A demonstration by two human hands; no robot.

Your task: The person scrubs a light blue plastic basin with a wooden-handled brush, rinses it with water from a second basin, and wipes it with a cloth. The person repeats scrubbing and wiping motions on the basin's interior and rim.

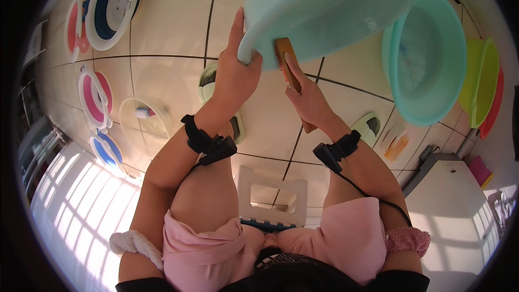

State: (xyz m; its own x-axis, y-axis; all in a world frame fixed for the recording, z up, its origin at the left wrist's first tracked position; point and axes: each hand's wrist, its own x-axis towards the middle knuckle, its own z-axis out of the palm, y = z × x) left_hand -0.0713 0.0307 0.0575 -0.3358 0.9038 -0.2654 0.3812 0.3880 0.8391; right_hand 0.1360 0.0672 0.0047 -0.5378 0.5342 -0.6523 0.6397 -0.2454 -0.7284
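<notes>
A large pale-turquoise plastic basin (324, 16) is held tilted in front of me, with its hollow facing down towards the right. My left hand (239, 69) grips its rim at the near left, thumb inside and index finger stretched along the outside. In my right hand (308, 97) is a wooden scrub brush (288, 61) with reddish bristles. The bristles face left, close to the basin's near edge; whether they touch it I cannot tell. The brush's lower end shows beneath my palm.
A second turquoise basin (429, 56) stands at the right, beside a yellow-green tub (480, 85). Folding basins, among them a white and navy one (115, 4), lie at the left. A clear round container (146, 117) sits nearer. Tiled floor (170, 28) lies between. A stool (271, 194) is under me.
</notes>
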